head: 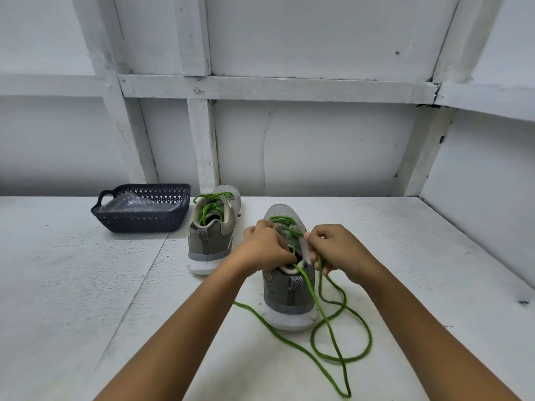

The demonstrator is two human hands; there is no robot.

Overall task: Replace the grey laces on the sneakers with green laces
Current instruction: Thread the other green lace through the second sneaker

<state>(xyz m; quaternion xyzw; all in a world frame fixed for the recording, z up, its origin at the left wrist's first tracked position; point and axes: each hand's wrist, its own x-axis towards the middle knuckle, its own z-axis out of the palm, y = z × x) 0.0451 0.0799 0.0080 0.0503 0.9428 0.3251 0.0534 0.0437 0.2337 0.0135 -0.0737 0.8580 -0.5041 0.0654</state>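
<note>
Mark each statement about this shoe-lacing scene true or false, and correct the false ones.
1. The left hand and the right hand are both at the nearer sneaker. True.
2. The farther sneaker has grey laces. False: the farther sneaker has green laces.
3. The basket stands right of the sneakers. False: the basket stands left of them.
4. A loose green lace trails over the table toward the camera. True.

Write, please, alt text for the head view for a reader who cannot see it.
The left hand grips the nearer grey sneaker on a white table while the right hand pinches its green lace, whose ends trail toward the viewer. A second sneaker, laced green, stands beside a dark basket.
</note>
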